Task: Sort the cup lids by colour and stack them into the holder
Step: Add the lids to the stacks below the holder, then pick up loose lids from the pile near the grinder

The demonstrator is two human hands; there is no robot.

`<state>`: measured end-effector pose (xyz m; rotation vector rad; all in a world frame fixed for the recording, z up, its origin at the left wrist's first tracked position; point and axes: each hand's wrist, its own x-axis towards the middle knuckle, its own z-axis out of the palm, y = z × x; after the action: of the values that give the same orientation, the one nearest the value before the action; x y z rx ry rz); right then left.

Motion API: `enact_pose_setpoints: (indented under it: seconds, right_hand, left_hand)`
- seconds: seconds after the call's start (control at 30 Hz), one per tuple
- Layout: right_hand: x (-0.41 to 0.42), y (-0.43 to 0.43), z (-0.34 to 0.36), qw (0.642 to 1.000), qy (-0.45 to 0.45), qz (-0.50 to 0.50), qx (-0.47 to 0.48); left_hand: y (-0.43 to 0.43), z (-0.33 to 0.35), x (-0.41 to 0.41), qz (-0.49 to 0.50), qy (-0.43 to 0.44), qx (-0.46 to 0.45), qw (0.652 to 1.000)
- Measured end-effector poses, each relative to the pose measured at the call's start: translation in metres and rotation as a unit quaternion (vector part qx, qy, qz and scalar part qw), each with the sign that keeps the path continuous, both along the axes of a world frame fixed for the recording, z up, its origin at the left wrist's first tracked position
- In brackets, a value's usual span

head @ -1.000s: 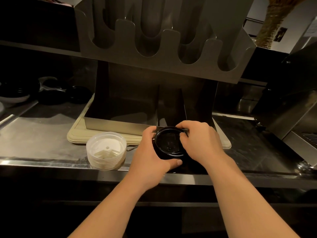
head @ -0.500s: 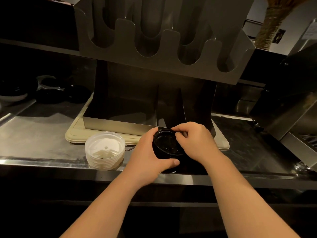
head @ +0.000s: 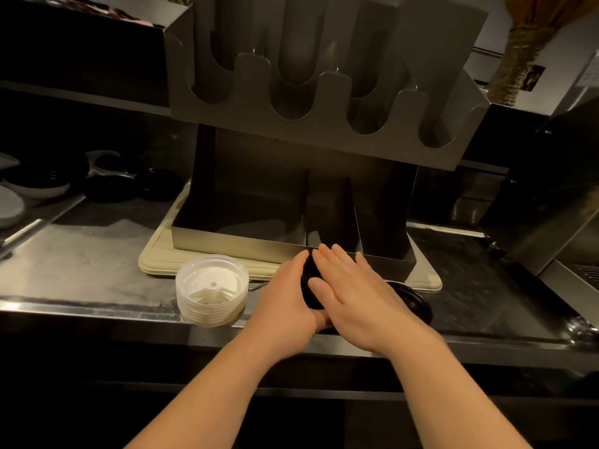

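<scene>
A stack of black lids [head: 311,294] stands on edge between my two hands at the counter's front. My left hand [head: 285,296] cups it from the left with the thumb under it. My right hand [head: 351,298] lies flat against its right side with straight fingers. One more black lid [head: 411,301] lies on the counter just right of my right hand. A stack of clear lids [head: 212,291] sits to the left. The metal lid holder [head: 291,196] rises behind, with curved slots on top and divided bins below.
The holder stands on a beige board [head: 162,260] on the steel counter [head: 81,264]. Dark bowls and dishes [head: 107,179] sit at the back left. A steel machine [head: 557,202] stands at the right, with a drain grate near its foot.
The black stack has been tipped from lying flat onto its edge. My right hand's fingers went from curled on the rim to flat against the stack, uncovering a black lid on the counter.
</scene>
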<state>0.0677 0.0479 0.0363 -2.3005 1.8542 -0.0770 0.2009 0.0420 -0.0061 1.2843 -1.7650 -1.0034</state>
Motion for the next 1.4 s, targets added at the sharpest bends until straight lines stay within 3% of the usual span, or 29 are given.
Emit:
enact_pose_setpoints:
  seconds: [0.23,0.33,0.5,0.67,0.9,1.1,1.27,1.4]
  right_hand:
    - [0.004,0.003,0.009,1.0,-0.002,-0.013,-0.014]
    - [0.007,0.009,0.015,0.998,-0.003,-0.021,-0.067]
    - [0.047,0.007,0.012,0.962,-0.176,0.03,-0.205]
    - [0.122,-0.014,0.017,0.959,-0.229,0.075,-0.152]
    - [0.225,-0.101,0.044,0.979,-0.158,0.12,-0.055]
    - [0.3,-0.19,0.025,0.995,-0.098,0.013,-0.007]
    - [0.322,-0.247,0.003,0.995,-0.086,-0.036,-0.037]
    - [0.33,-0.289,0.006,0.986,-0.132,-0.086,-0.046]
  left_hand:
    - [0.008,0.011,0.008,-0.004,-0.025,-0.01,1.0]
    - [0.014,0.017,0.026,0.021,-0.019,-0.027,0.999]
    - [0.02,0.043,0.083,0.097,0.047,-0.139,0.984]
    - [-0.009,0.045,0.157,0.197,0.041,-0.134,0.97]
    - [-0.1,0.033,0.262,0.274,-0.216,-0.094,0.933]
    - [-0.186,0.026,0.297,0.221,-0.43,-0.062,0.873]
    - [-0.212,0.01,0.312,0.165,-0.499,0.046,0.849]
    - [-0.208,0.011,0.315,0.185,-0.537,0.003,0.823]
